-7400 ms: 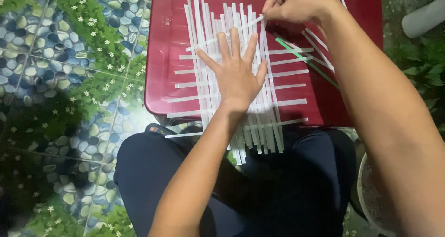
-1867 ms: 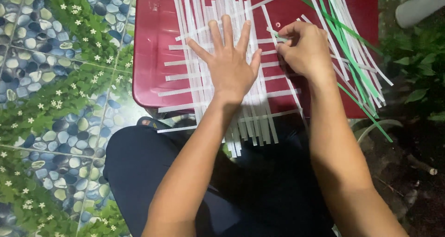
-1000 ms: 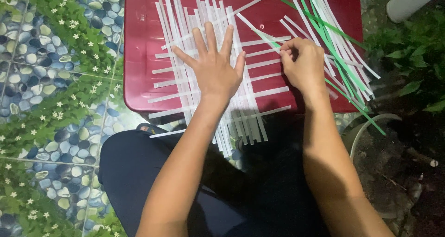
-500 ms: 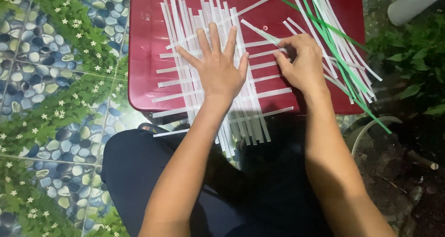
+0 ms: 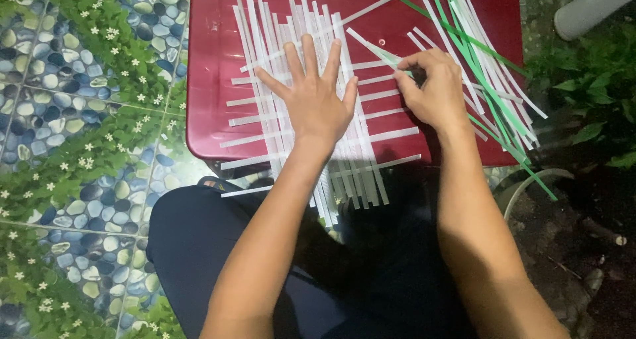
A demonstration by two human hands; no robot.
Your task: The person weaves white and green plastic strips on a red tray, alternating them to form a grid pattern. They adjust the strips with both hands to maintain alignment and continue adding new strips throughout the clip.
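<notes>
Since half a second earlier, little was shifted: the left hand (image 5: 317, 104) was kept spread flat on the woven white strips (image 5: 298, 113) on the red stool (image 5: 205, 80), while one loose strip (image 5: 371, 46) was pinched by the right hand (image 5: 434, 90). Firm, steady pressure would best be kept so the weave stayed aligned.

No packages, no labels, no signs, no screens anywhere in view
</notes>
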